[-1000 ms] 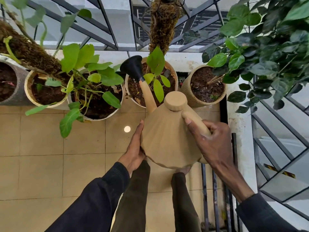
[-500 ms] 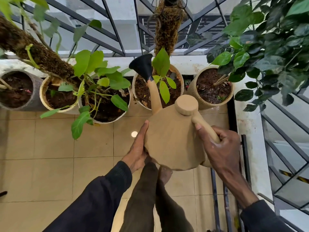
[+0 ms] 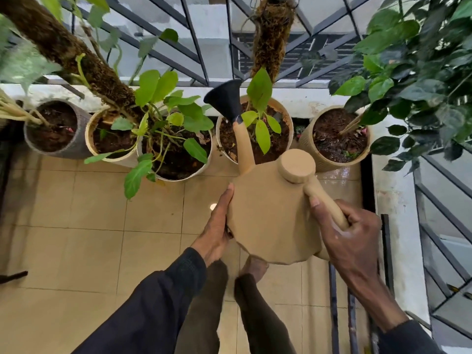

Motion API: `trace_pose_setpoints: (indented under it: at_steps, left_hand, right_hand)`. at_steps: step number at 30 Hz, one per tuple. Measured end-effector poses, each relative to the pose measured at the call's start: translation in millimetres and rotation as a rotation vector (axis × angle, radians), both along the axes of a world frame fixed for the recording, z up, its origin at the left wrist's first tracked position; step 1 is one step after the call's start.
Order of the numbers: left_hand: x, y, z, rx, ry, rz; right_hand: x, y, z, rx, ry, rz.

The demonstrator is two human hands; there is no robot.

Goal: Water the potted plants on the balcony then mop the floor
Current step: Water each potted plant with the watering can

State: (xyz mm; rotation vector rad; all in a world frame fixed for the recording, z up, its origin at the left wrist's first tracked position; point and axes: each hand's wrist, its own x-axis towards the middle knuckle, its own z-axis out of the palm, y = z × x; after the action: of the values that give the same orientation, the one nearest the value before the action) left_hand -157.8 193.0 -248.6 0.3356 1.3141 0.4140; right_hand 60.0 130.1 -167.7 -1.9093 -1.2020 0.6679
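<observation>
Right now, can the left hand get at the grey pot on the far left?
Probably, once freed: the left hand lies flat against the watering can, helping hold it. Bare tiles run from there toward the grey pot; only a few drooping leaves hang over that path.

My left hand (image 3: pixel 215 227) lay flat with straight fingers at centre frame; my right hand (image 3: pixel 352 238), lower right, curled in a grip.

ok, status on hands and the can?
Right hand grips handle, left hand flat on watering can side. Black rose over cream pot. Leaves close beside spout.
</observation>
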Motion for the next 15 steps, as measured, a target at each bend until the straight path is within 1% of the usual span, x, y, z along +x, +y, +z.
trace_pose_setpoints:
  at_steps: [6, 15]
  left_hand:
    - [-18, -8, -6, 0.035, 0.003, -0.014]
    - [-70, -36, -13, -0.012, -0.031, 0.077]
  right_hand:
    - [-17, -9, 1, -0.002, 0.020, 0.022]
    - [-63, -7, 1, -0.072, -0.037, 0.116]
